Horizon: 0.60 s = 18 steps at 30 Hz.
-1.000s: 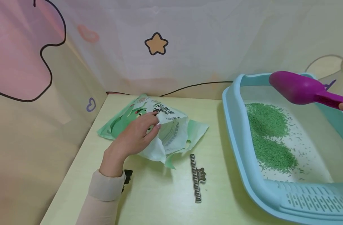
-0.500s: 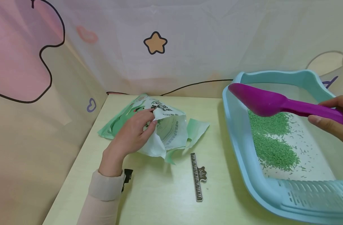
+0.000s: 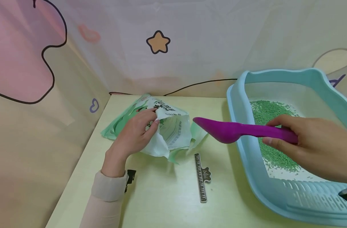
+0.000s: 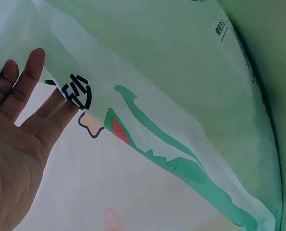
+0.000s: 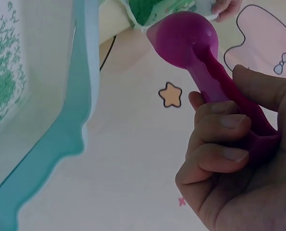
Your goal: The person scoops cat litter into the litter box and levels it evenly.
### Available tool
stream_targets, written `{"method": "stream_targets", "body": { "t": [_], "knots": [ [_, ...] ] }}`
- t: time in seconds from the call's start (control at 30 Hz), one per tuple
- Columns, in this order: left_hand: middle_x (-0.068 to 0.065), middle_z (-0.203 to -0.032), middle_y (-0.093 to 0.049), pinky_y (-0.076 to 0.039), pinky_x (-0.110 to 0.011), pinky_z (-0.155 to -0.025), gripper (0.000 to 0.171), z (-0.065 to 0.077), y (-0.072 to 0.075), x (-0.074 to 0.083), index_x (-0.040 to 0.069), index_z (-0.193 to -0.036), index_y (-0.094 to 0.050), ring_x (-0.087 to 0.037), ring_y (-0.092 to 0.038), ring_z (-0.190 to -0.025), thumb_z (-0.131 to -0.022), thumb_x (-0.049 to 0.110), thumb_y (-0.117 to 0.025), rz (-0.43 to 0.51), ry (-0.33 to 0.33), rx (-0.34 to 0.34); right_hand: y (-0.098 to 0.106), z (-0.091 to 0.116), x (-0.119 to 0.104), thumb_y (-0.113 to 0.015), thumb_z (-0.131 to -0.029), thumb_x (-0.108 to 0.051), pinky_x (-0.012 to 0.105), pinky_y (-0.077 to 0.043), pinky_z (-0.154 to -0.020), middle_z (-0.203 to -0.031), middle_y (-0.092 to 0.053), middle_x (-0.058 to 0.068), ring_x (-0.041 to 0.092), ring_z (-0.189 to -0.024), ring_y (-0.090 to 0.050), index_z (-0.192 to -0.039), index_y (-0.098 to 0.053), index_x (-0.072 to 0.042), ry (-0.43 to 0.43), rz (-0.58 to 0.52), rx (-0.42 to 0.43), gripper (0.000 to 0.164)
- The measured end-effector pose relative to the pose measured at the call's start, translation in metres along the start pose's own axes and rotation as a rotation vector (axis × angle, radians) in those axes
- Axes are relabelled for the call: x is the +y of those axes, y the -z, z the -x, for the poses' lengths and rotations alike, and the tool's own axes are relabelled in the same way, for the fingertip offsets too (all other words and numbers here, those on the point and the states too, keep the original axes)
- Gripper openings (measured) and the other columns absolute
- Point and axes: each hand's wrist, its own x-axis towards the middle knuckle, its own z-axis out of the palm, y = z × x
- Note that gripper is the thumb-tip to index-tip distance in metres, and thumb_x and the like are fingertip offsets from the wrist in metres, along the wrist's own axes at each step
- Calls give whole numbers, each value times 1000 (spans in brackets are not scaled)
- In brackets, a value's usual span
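Observation:
In the head view my left hand (image 3: 135,134) pinches the upper edge of a green and white printed bag (image 3: 176,131), which lies on its side with its mouth open to the right. The left wrist view shows the bag's film (image 4: 157,86) between that hand's fingers. My right hand (image 3: 313,145) grips the handle of a purple scoop (image 3: 227,131), held over the near-left rim of a light blue litter box (image 3: 244,158). The scoop's tip points left, toward the bag's mouth. Green pellet litter (image 3: 276,155) lies inside the box, partly hidden by the right hand.
A bag clip (image 3: 201,179) with a dark ridged bar lies on the pale table (image 3: 167,196) between bag and litter box. A printed cloth backdrop (image 3: 196,44) stands behind and at the left. The litter box takes up the table's right side.
The right hand has come in from the right with the purple scoop, moving left and down from above the litter box toward the bag. The left hand stays on the bag's edge.

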Motion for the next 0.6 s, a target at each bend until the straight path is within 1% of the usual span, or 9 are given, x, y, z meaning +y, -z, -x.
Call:
{"method": "stream_targets", "body": {
  "t": [0.07,0.13,0.33,0.47,0.6],
  "knots": [
    [-7,-77,-39,-37,-32,-77,26,1,0,0,11,-80,-42,-19,-53,-92,-105,13,-49,-1,4,-2,-3,-3,-6,-70,-96,-49,27,-36,-52,-66,-52,-8,12,-62,-47,-124,-66,-14,23,-12,-34,45],
    [-6,-77,-38,-36,-32,-74,26,1,0,0,12,-80,-42,-19,-45,-85,-105,13,-48,-1,3,-7,-6,-4,-11,-70,-96,-48,27,-37,-52,-67,-53,-10,11,-62,-47,-125,-65,-16,39,-19,-47,44],
    [-10,-78,-43,-37,-32,-78,26,0,1,0,12,-81,-43,-17,-46,-90,-106,14,-48,-1,-5,-11,-13,-8,-20,-68,-98,-47,27,-39,-53,-73,-55,-10,10,-66,-49,-128,-63,-17,76,-48,-63,43],
    [-10,-79,-46,-37,-33,-78,25,1,1,-1,12,-82,-44,-18,-48,-91,-106,15,-48,-6,0,-11,-16,-10,-24,-69,-98,-42,25,-40,-54,-80,-56,-10,9,-69,-49,-129,-61,-19,123,-43,-41,39],
    [-9,-81,-46,-38,-33,-79,24,0,1,-1,11,-82,-45,-20,-48,-90,-106,15,-49,-10,-4,-6,-21,-10,-26,-74,-96,-30,24,-40,-55,-91,-59,-10,6,-71,-49,-129,-60,-23,191,9,15,36]
  ]
}}
